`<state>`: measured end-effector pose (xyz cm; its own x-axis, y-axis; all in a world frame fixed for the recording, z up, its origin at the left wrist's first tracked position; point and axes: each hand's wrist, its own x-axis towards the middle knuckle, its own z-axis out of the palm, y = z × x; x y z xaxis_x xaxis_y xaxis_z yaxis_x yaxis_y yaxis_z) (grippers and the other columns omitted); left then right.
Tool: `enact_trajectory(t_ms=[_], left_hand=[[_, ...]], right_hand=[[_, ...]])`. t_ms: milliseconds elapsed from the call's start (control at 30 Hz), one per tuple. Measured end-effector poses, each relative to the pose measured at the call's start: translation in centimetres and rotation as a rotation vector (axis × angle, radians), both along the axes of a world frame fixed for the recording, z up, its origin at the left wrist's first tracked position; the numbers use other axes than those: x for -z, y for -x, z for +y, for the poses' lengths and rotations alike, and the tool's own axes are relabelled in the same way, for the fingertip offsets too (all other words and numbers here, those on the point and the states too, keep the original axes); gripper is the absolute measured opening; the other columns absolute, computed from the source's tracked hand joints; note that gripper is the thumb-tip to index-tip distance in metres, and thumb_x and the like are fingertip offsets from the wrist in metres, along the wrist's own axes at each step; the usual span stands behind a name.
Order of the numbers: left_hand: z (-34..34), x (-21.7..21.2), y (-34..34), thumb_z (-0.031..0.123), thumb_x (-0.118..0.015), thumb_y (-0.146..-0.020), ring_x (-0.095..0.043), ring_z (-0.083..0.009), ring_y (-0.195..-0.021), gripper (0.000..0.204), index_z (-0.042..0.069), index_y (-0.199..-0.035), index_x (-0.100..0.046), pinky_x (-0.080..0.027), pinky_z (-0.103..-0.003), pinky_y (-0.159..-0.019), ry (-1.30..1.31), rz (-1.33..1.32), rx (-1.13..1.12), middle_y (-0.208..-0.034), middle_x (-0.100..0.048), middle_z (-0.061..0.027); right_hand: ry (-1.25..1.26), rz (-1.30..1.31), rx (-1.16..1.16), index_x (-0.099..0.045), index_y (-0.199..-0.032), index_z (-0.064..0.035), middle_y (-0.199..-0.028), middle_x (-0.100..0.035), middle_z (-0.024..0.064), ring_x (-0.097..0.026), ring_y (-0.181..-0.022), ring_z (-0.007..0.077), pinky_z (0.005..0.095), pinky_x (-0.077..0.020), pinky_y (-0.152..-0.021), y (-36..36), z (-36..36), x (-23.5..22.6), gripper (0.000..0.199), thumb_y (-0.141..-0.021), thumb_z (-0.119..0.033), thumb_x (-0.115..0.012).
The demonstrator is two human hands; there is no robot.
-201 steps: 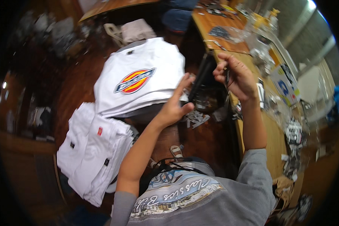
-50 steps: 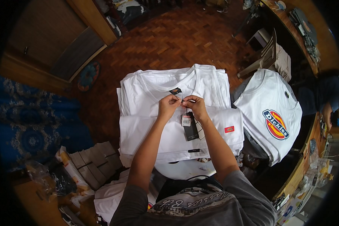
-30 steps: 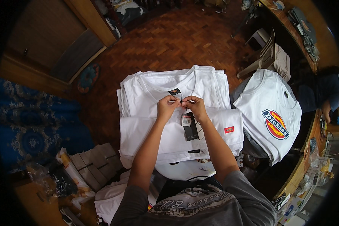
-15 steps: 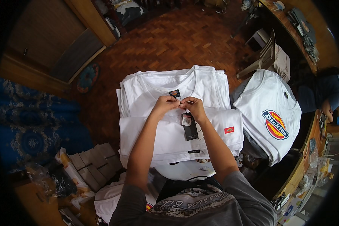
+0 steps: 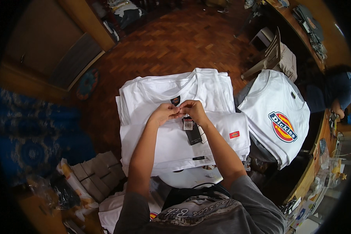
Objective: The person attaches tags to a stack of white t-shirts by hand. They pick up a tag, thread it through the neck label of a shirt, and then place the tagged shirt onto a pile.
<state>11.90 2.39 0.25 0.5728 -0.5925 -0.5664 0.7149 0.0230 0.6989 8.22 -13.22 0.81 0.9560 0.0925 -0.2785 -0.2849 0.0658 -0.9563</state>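
Observation:
A folded white sleeveless shirt (image 5: 144, 138) tops a stack of white garments before me. It has a dark neck label (image 5: 176, 101) and a small red patch (image 5: 234, 134). Just below the collar, my left hand (image 5: 163, 114) and my right hand (image 5: 195, 112) meet fingertip to fingertip, both closed in a pinch. Between them seems to be the thin string of a black hang tag (image 5: 194, 136), though the fingers mostly hide it. A white price sticker (image 5: 188, 124) is on the tag, which dangles over the fold under my right hand.
White shirts with a large printed emblem (image 5: 283, 127) are piled at the right, beside a chair (image 5: 275, 54) with cloth on it. A white round surface (image 5: 187, 177) shows under the stack. Wrapped packs (image 5: 95, 175) lie at lower left. Another person's arm (image 5: 336, 108) shows far right.
The view has shifted slightly. My hands stay together at the collar; the left has turned a little and its fingers now sit lower against the right's. The tag still hangs below.

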Motion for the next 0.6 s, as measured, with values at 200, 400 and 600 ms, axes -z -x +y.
enact_trajectory(t_ms=[200,400,600], left_hand=[[0.8,-1.3,-1.1,0.013,-0.057,-0.075,-0.057,-0.0128,-0.07,0.015,-0.001,-0.072,-0.052,-0.045,-0.021,-0.059,-0.37,-0.216,0.146,-0.068,-0.057,-0.0088],[11.3,-2.2,-5.1,0.005,-0.06,-0.064,-0.047,-0.0292,-0.089,0.028,0.006,-0.091,-0.053,-0.038,-0.035,-0.075,-1.359,-1.328,-0.295,-0.096,-0.051,-0.0121],[13.4,-2.6,-6.1,0.002,-0.065,-0.057,-0.049,-0.0303,-0.079,0.024,0.003,-0.078,-0.053,-0.04,-0.035,-0.07,-1.294,-1.277,-0.141,-0.081,-0.05,-0.0133]], right_hand=[[0.207,-0.188,-0.118,-0.06,-0.074,0.0011,-0.068,-0.059,0.0072,-0.055,-0.063,0.011,0.0228,-0.0438,-0.058,-0.9,-1.9,0.0,0.011,-0.066,0.005,-0.054],[1.068,-0.195,0.481,-0.058,-0.09,-0.005,-0.082,-0.058,0.0158,-0.056,-0.078,0.027,0.0331,-0.0436,-0.069,-6.0,-15.1,-0.2,0.024,-0.066,-0.005,-0.053],[1.107,-0.06,0.358,-0.058,-0.087,-0.0065,-0.075,-0.058,0.0148,-0.056,-0.074,0.0295,0.0353,-0.0436,-0.066,-7.2,-16.9,2.6,0.024,-0.062,-0.006,-0.059]])
